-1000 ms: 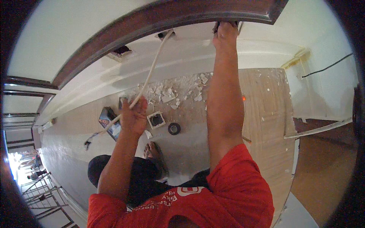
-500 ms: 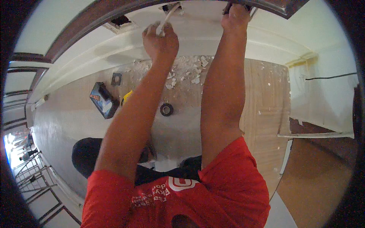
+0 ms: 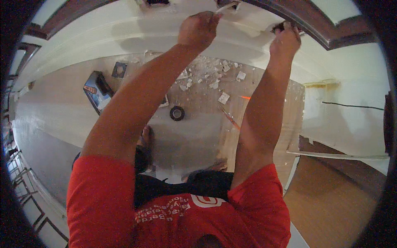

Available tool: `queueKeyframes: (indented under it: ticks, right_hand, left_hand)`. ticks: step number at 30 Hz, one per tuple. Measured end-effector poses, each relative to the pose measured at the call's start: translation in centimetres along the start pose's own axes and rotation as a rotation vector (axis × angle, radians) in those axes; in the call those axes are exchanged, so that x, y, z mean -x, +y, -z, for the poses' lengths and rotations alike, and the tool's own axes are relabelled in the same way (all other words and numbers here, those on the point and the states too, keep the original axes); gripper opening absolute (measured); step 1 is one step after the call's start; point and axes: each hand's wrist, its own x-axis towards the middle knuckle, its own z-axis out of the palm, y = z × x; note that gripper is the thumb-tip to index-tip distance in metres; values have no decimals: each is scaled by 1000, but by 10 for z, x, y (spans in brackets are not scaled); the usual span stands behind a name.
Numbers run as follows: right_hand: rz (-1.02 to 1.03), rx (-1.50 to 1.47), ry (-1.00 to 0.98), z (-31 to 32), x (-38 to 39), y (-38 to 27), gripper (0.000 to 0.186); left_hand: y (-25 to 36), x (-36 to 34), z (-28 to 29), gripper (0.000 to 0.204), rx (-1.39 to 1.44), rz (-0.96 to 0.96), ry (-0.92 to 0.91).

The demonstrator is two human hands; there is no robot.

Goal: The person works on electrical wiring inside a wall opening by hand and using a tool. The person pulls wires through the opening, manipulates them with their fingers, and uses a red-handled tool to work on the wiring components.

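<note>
My left hand (image 3: pixel 199 29) is closed around a white flexible cable or tube (image 3: pixel 225 7), which runs into a rough hole (image 3: pixel 235 5) in the pale wall. To its right, my right hand (image 3: pixel 285 41) is up against another broken-edged hole (image 3: pixel 278 27). Its fingertips reach into the dark opening, so what they touch or grip is hidden. Both arms stretch forward from red sleeves. A third hole (image 3: pixel 158 2) shows at the top edge, left of my left hand.
Broken plaster pieces (image 3: pixel 215 75) litter the floor below the wall. A black tape roll (image 3: pixel 177 113), a dark blue box (image 3: pixel 98 89), a square plate (image 3: pixel 120 69) and an orange-handled tool (image 3: pixel 231 119) lie there. A dark wooden frame (image 3: pixel 318 31) juts out above my right hand.
The view has shifted, so the wall holes sit further right and the orange tool shows. My left hand has moved up the white cable, nearer its hole. My right hand stays at its hole.
</note>
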Motion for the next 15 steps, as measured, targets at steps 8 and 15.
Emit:
queueKeyframes:
  ticks: [8,15]
  right_hand:
    - [-260,-529,512,23,86,-43,26]
    - [-401,181,-140,56,144,22,26]
  left_hand:
    - [-18,7,11,39,252,167,-571]
    - [-86,27,50,50,223,-202,-840]
